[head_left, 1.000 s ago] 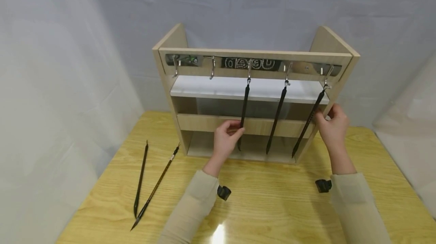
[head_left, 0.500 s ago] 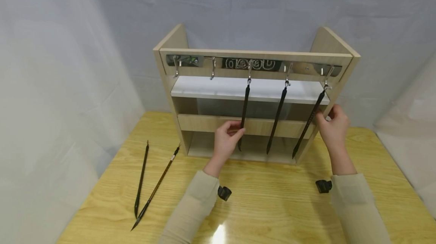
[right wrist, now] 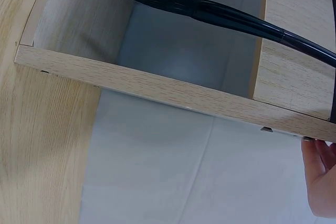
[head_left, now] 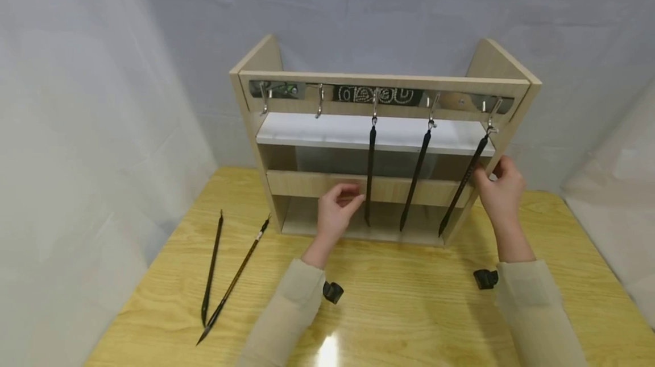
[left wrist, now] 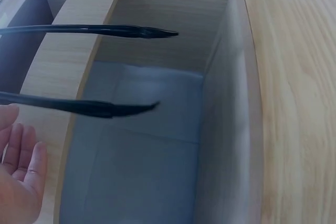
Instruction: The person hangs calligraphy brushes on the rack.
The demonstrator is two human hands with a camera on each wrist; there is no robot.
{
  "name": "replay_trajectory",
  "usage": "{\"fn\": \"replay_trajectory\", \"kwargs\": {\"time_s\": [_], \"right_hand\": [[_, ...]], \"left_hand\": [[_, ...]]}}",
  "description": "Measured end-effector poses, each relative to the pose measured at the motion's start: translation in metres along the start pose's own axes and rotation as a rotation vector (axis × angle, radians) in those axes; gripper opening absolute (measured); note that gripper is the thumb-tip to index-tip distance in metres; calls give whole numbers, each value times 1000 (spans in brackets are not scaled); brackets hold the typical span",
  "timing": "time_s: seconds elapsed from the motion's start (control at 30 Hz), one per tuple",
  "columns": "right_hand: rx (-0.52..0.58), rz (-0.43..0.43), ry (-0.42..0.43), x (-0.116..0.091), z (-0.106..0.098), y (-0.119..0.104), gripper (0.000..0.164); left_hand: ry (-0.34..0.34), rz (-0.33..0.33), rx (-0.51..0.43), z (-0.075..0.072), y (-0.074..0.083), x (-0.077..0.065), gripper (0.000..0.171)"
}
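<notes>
Three dark calligraphy brushes hang tip down by their loops from the metal hook rail (head_left: pixel 309 93) of a small wooden shelf (head_left: pixel 291 184). Just left of the middle-hook brush (head_left: pixel 370 168) is my left hand (head_left: pixel 335 216), its fingers loosely bent with nothing between them. In the left wrist view that brush (left wrist: pixel 94 108) passes close by the left fingertips; whether they touch cannot be told. My right hand (head_left: pixel 501 196) grips the shelf's right side panel (head_left: pixel 514 119), thumb at the front, beside the rightmost brush (head_left: pixel 463 185). The right wrist view shows the fingers (right wrist: pixel 315 163) against the panel's outer face.
On the table (head_left: pixel 409 299) at left lie two more brushes, a dark one (head_left: pixel 212 267) and a brown-handled one (head_left: pixel 237 276), with their tips nearly meeting. Two hooks (head_left: pixel 320 100) at the rail's left carry no brush. A pale cloth backdrop (head_left: pixel 358 8) rises behind.
My left hand has let go of the middle-hook brush and moved slightly left. The brush has swung a little right and hangs straighter. The right hand stays on the side panel.
</notes>
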State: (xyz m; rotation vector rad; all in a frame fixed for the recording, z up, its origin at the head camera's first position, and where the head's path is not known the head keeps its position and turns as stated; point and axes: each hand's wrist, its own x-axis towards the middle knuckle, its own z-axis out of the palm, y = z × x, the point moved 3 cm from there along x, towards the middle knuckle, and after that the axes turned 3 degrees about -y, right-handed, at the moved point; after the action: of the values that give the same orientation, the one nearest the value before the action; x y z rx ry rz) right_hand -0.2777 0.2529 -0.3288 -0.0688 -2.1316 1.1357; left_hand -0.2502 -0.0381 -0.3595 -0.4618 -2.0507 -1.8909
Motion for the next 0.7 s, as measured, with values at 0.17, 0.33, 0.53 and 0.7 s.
{"fn": "replay_trajectory", "kwargs": {"time_s": [0.17,0.33,0.53,0.7], "right_hand": [[4,6,-4,0,0,1,21],[10,-1,-3,1,-1,-1,21],[8,-2,-6,2,-1,-2,21],[5,-3,-11,1,-1,-1,21]], "left_hand": [[6,-10,19,-8,-6,-5,21],[19,-7,47,-21,-12,-10,21],[18,-15,89,-42,-22,-17,19],[28,-10,132,-65,-29,-25,18]]}}
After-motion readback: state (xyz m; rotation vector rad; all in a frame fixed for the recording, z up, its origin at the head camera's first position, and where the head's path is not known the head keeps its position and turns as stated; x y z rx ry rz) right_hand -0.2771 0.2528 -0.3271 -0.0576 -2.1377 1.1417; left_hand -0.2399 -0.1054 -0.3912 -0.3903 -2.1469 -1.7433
